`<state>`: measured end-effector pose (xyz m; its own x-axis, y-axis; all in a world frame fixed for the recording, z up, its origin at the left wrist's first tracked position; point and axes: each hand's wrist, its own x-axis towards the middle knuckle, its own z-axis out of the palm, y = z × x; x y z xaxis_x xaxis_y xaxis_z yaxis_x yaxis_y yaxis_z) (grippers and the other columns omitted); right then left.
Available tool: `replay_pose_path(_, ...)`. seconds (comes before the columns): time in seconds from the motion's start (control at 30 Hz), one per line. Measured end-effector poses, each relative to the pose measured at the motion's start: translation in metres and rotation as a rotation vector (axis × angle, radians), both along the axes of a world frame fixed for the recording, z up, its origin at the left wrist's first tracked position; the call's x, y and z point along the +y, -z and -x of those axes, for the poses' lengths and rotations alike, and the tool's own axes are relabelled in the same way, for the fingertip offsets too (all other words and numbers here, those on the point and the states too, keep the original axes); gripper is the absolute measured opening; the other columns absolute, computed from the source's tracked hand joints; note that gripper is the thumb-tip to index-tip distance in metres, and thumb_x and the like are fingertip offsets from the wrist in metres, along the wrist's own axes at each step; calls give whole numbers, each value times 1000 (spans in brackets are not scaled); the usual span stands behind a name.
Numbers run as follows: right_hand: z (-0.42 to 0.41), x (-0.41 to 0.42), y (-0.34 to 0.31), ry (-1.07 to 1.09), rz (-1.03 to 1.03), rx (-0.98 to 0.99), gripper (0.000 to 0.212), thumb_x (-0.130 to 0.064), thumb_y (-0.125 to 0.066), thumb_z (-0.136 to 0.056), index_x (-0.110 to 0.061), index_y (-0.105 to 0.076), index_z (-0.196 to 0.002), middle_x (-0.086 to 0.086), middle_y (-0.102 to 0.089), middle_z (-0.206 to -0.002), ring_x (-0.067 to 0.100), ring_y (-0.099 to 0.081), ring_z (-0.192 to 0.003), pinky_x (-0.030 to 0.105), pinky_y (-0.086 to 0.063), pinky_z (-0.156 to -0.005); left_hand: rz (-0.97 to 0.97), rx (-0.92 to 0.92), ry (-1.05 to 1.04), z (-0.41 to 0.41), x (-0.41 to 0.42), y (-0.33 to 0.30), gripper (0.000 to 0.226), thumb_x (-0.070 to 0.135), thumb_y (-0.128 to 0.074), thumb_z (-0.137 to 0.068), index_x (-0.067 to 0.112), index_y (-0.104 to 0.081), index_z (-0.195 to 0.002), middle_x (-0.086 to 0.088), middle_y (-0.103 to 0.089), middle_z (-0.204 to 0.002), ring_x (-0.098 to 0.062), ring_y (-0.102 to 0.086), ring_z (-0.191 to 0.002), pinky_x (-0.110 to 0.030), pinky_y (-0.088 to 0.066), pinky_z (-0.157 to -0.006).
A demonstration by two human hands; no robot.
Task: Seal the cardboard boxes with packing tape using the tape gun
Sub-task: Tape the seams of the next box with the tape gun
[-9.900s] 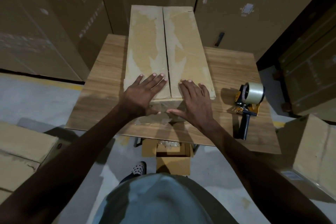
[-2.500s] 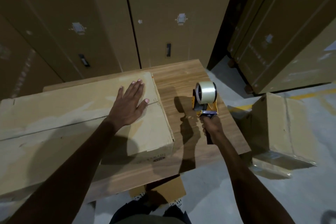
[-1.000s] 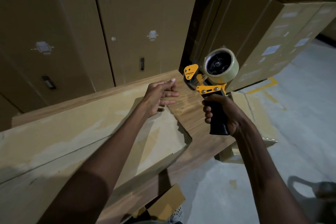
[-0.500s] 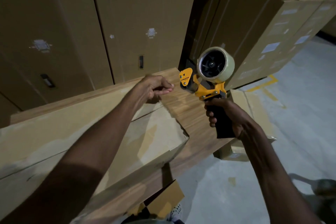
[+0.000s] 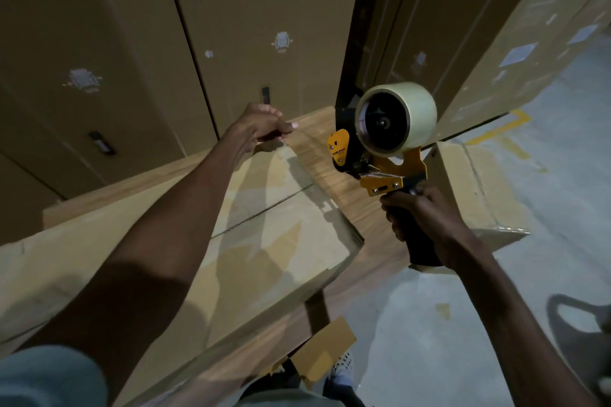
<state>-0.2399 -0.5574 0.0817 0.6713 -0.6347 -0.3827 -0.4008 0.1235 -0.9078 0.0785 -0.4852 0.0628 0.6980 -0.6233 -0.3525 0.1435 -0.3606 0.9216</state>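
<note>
A long flat cardboard box (image 5: 274,241) lies on the wooden table (image 5: 334,175), its two top flaps meeting at a centre seam. My right hand (image 5: 426,225) grips the black handle of the yellow tape gun (image 5: 380,155), held in the air just right of the box's end; its roll of clear tape (image 5: 396,119) faces me. My left hand (image 5: 261,125) is raised over the box's far corner with fingers curled, pinching a strip of clear tape that stretches from the gun's mouth.
Tall stacked cartons (image 5: 231,26) stand close behind the table, and more cartons (image 5: 496,26) stand at the right. A smaller taped box (image 5: 472,182) sits on the concrete floor right of the table. A small box (image 5: 324,350) lies under the table's near edge.
My right hand took the tape gun off the table and raised it. My left hand left the box top, reached the gun's mouth and drew away leftward with the tape end.
</note>
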Motion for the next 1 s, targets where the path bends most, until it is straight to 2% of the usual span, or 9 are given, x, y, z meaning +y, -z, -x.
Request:
replay_pose_path(0.13, -8, 2, 8, -15, 6, -5, 16, -8, -58, -96, -6, -57, -81, 7, -51, -63, 16, -45, -54, 28, -37, -51, -13, -115, -6, -5, -11, 13, 38, -4, -84, -75, 13, -51, -81, -11, -62, -75, -17, -65, -57, -27, -58, -49)
replay_pose_path(0.27, -4, 3, 20, -75, -20, 30, 17, -6, -58, -96, -4, -52, -80, 7, -46, -61, 18, -40, -52, 28, -35, -50, -70, -301, -61, -28, -10, 25, 49, -2, -87, -72, 19, -43, -69, -3, -52, -63, -13, -54, -55, -27, -50, -53)
replay_pose_path(0.37, -5, 7, 27, -53, -30, 21, 18, -4, -59, -94, -3, -54, -77, 8, -46, -60, 19, -40, -52, 30, -34, -50, -90, -313, -74, -47, -5, 38, 49, 0, -88, -72, 19, -43, -68, -3, -53, -59, -11, -52, -49, -21, -43, -47)
replay_pose_path(0.5, -13, 11, 34, -41, -19, 25, 19, -3, -59, -94, -4, -54, -76, 7, -46, -59, 18, -41, -52, 30, -34, -50, -73, -320, -63, -54, -7, 48, 43, 4, -87, -74, 18, -47, -68, -3, -55, -60, -11, -55, -50, -21, -44, -51)
replay_pose_path(0.6, -16, 11, 39, -28, -8, 36, 16, -4, -58, -95, -3, -54, -79, 11, -47, -63, 20, -42, -53, 30, -35, -51, -25, -318, -70, -58, -8, 55, 42, 2, -86, -75, 18, -47, -68, -1, -55, -59, -2, -52, -41, -18, -43, -46)
replay_pose_path(0.8, -20, 14, 44, -34, 2, 62, 19, -4, -59, -94, -4, -51, -78, 15, -42, -65, 24, -36, -56, 34, -30, -52, -12, -351, -82, -60, -12, 68, 40, 3, -87, -73, 18, -51, -66, -1, -57, -62, -12, -53, -56, -22, -44, -55)
replay_pose_path(1.0, -21, 18, 47, -28, 8, 77, 17, -6, -58, -96, -1, -55, -81, 16, -46, -65, 24, -40, -55, 31, -33, -51, -33, -343, -60, -63, -11, 78, 39, 2, -87, -73, 17, -52, -66, -5, -57, -66, -16, -54, -63, -28, -47, -63)
